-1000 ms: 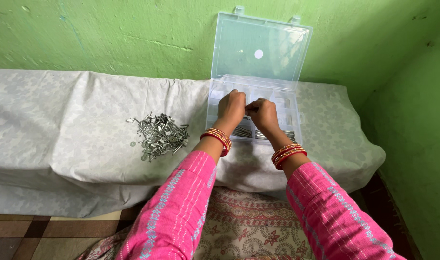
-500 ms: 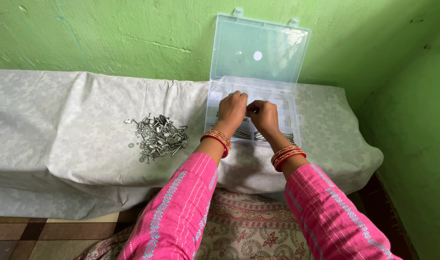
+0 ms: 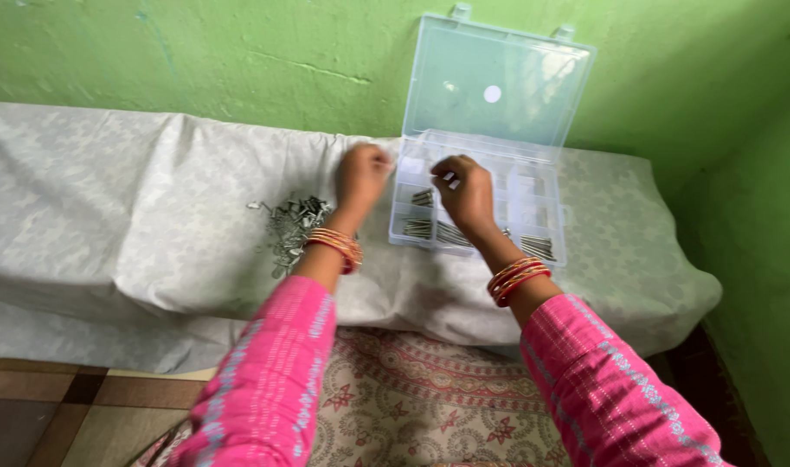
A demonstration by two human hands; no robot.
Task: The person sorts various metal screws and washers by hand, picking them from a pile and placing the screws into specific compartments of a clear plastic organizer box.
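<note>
Clear plastic organizer box point(image 3: 533, 199) lies under the right hand point(image 3: 466, 192), its grip state unclear.

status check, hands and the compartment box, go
Left hand blurred, between screw pile and clear box. Right hand over box, grip unclear. Nothing in the way.

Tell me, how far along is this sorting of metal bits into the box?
Partly done. Some compartments of the clear organizer box already hold screws and nails. The right hand is over the box; the left hand is between box and loose pile. That pile on the cloth remains, and several compartments look empty.
</note>
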